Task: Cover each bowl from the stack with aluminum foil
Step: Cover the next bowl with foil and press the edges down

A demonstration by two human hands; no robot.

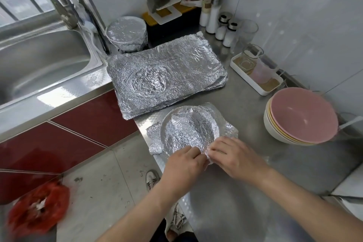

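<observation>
A bowl draped in crinkled aluminum foil [190, 129] stands near the front edge of the steel counter [245, 173]. My left hand [183, 165] and my right hand [233, 157] meet at its near rim, both pinching the foil's edge. A pile of flat foil sheets [165, 74] lies behind it, the top sheet bearing a round dent. At the right is the stack of bowls [300, 118], pink on top. A foil-covered bowl [126, 32] sits at the back by the sink.
A steel sink [39, 61] fills the left. Salt shakers and jars [225, 27], a glass and a white tray with cups [255, 72] line the back right wall. A red bag [37, 208] lies on the floor at lower left.
</observation>
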